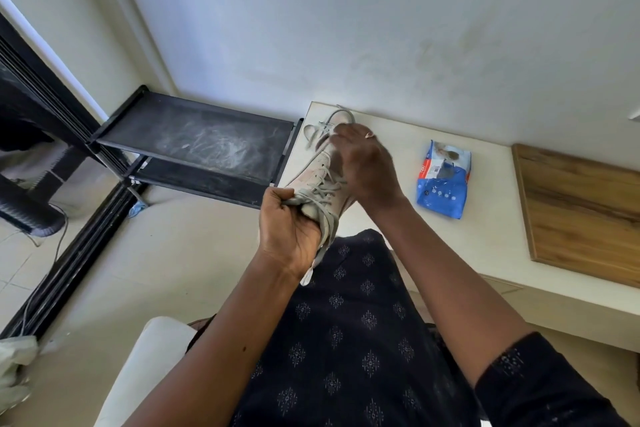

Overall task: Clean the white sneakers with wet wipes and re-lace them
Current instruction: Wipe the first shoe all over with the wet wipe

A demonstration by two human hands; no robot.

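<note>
Early days by the look of it: the left hand (291, 229) clamps the heel end of the still-laced white sneaker (320, 180) at frame centre, the blurred right hand (363, 166) hovers over its upper, grip impossible to tell, and the wet-wipe pack (443, 180) lies apart on the worktop (485, 236), right of centre.

One sneaker (320, 177). One pack of wipes (443, 180). One wood board (581, 208). One bench (491, 239). One black rack (207, 146) with two shelves. Two hands: left hand (291, 229), right hand (367, 166).
</note>
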